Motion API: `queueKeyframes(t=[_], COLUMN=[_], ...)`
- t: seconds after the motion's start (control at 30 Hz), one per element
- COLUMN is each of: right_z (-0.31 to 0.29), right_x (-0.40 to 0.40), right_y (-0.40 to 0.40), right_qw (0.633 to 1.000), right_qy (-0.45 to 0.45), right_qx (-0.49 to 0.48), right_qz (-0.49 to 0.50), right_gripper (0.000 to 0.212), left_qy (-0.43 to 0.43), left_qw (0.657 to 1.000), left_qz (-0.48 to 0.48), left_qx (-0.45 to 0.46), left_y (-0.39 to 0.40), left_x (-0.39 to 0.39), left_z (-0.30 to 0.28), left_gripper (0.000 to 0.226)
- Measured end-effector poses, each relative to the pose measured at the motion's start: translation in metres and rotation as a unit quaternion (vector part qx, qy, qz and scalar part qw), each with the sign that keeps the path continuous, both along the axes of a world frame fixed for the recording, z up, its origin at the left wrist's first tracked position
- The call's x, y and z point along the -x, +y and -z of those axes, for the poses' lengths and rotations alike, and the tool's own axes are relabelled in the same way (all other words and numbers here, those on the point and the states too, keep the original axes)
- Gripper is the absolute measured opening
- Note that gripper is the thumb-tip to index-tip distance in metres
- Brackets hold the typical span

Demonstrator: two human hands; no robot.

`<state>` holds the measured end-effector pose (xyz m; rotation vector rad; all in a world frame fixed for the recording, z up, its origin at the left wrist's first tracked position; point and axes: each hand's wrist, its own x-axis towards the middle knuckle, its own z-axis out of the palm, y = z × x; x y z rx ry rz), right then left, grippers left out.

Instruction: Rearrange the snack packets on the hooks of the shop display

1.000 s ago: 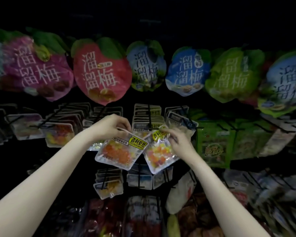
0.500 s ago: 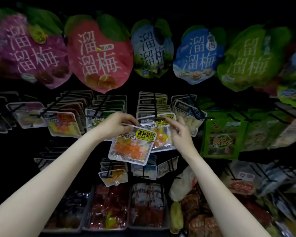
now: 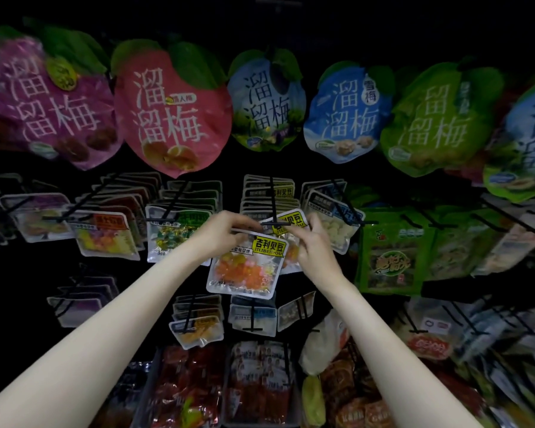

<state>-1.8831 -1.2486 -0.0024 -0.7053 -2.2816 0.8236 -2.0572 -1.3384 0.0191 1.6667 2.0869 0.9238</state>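
While left hand (image 3: 221, 233) pinches orange-candy packet (image 3: 244, 268), right hand (image 3: 314, 242) touches hook (image 3: 274, 208).

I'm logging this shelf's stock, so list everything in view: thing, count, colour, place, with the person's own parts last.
Large fruit-shaped plum snack bags: six in view, purple, red, pale blue, blue, green, blue-green; top row.
Clear jelly-bean packet with yellow label: one, orange and yellow contents; centre, held at its top edge by both hands.
Second clear yellow-label packet: one; just behind it, at the hook tip.
Clear candy packets on black hooks: several stacks, mixed colours; middle row.
Flat green snack packets: a few, count unclear; right of centre.
Smaller clear packets: several; lower hooks.
Red packets in trays: many; bottom.
Left hand: pinching the front packet.
Right hand: fingers curled at the packets' tops.
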Motion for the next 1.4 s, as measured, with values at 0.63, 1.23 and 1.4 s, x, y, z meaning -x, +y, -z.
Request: queueKeyframes(t=[0.63,1.23,1.4], right_z=[0.015,0.015,0.011], right_x=[0.007,0.004,0.012], right_y=[0.007,-0.001,0.007], right_qw=[0.974,0.997,0.988], right_qy=[0.084,0.052,0.120], right_qx=[0.208,-0.014,0.072], right_qz=[0.027,0.053,0.066], right_gripper=[0.048,0.036,0.028], left_qy=[0.045,-0.152,-0.169], left_qw=[0.999,0.982,0.974], left_qz=[0.017,-0.045,-0.085], left_qx=[-0.010,-0.101,-0.122], left_y=[-0.004,0.004,0.027], left_x=[-0.013,-0.017,-0.028], left_z=[0.021,0.017,0.011], left_gripper=[0.053,0.016,0.012])
